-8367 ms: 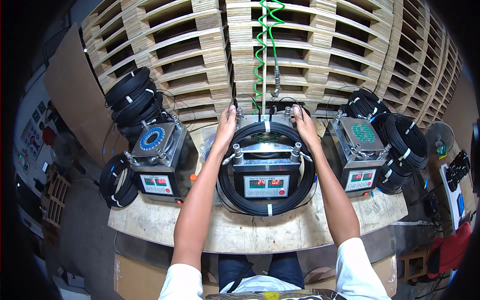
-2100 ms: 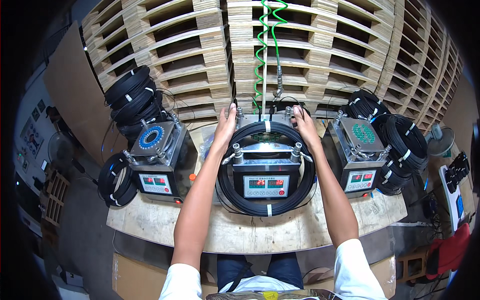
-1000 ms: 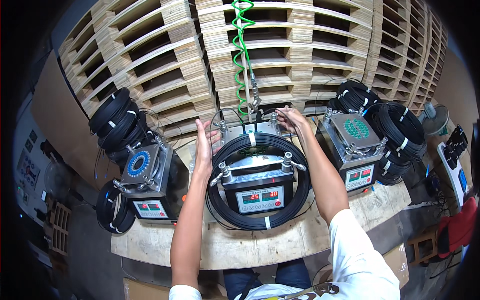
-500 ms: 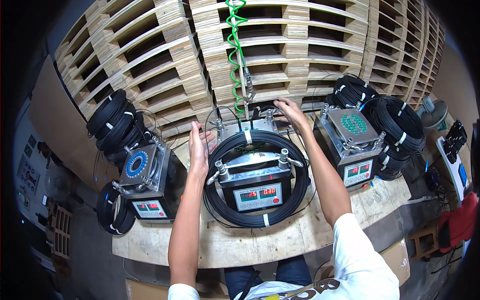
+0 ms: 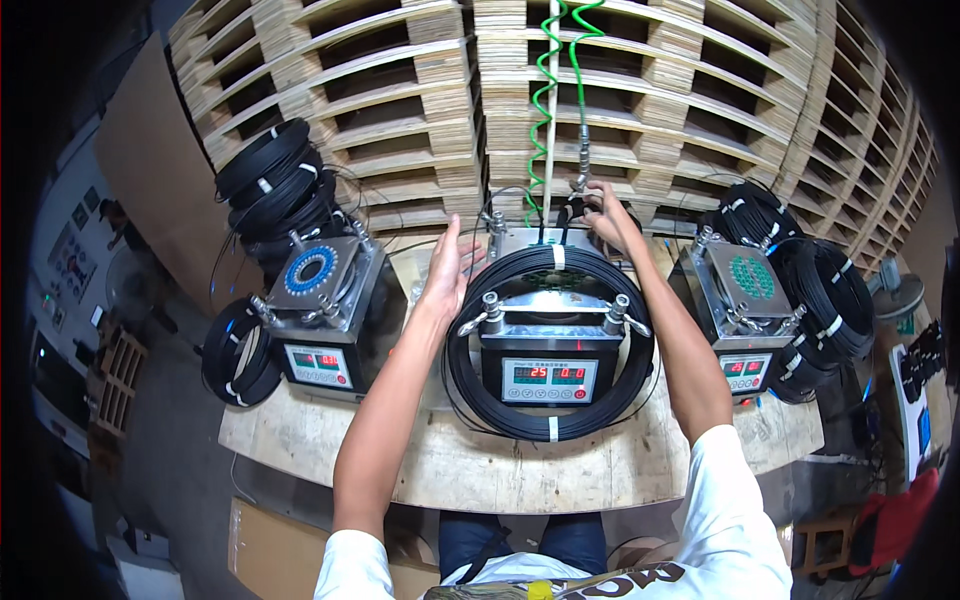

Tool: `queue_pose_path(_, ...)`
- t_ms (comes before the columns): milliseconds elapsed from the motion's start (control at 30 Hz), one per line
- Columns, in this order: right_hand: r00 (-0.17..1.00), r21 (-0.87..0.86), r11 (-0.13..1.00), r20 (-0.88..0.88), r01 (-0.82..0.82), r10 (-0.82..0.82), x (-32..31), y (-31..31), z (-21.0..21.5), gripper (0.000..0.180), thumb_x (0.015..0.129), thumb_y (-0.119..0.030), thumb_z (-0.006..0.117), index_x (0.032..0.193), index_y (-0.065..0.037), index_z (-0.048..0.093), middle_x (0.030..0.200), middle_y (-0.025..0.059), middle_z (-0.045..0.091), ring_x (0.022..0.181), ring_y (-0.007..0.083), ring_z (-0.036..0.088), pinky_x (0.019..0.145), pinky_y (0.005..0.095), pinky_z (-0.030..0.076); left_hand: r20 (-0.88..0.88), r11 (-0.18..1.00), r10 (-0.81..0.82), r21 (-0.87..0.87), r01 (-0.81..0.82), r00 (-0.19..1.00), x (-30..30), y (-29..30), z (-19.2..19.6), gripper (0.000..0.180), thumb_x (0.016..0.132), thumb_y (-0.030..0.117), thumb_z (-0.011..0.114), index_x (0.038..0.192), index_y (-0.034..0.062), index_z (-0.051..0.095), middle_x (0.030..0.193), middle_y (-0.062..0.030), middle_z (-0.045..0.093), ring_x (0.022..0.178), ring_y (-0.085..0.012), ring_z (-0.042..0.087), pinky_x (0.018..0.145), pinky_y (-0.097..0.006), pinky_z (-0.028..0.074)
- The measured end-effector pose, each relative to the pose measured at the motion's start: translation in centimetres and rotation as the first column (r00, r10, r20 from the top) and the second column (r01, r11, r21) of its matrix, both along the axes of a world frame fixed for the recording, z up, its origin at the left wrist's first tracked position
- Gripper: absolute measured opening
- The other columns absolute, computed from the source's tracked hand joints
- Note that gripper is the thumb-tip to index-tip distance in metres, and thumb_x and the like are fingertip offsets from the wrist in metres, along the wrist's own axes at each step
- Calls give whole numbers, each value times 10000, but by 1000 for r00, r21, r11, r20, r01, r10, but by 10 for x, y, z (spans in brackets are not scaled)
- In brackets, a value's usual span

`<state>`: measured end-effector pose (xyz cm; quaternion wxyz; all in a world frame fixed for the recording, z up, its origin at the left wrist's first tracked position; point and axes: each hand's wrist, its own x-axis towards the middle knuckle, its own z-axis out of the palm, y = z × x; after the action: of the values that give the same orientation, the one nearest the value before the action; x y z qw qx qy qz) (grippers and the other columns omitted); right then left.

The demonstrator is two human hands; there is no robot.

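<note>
A grey metal test box with a red digital display stands on the wooden bench in front of me. A black coil of cable lies around it, bound with white ties. My left hand hovers open at the box's left rear corner, fingers spread, holding nothing. My right hand reaches behind the box and pinches a metal hose fitting where the green spiral air hose comes down.
A second box stands at the left and a third at the right, each with black cable coils beside it. Stacked wooden pallets form a wall behind the bench. A cardboard box sits below the bench.
My left hand has lifted off the coil's rear and opened. My right hand has moved from the coil up to the hose fitting behind the box. My head has shifted right.
</note>
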<state>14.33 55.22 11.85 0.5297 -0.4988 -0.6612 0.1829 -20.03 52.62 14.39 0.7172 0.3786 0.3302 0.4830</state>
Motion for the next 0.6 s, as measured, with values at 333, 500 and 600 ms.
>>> queue_pose_path(333, 947, -355, 879, -166, -319, 276, -12, -9, 20, 645, 1061, -464, 426, 1410, 76, 468, 1105, 142, 712, 1051, 179, 637, 941, 293, 474, -273, 979, -200, -95, 181, 941, -2, 66, 2, 489, 960, 485, 640, 1346, 209, 519, 1190, 24, 658, 749, -89, 394, 672, -253, 392)
queue_pose_path(500, 944, -399, 885, -308, -242, 120, -25, -39, 43, 564, 1081, -476, 336, 1478, -87, 432, 1195, 140, 658, 1084, 199, 622, 962, 360, 477, -169, 987, -148, -91, 134, 974, 15, 111, -28, 268, 966, 469, 636, 1009, 210, 689, 974, 74, 696, 715, -75, 397, 676, -256, 379)
queue_pose_path(600, 930, -307, 945, -367, -112, -9, -37, -71, 56, 541, 1063, -470, 419, 1449, -95, 472, 1155, 126, 662, 1045, 189, 641, 931, 347, 511, -208, 999, -26, -52, 15, 978, 6, 125, -51, 265, 965, 451, 645, 961, 202, 734, 884, 77, 715, 652, -79, 418, 658, -265, 371)
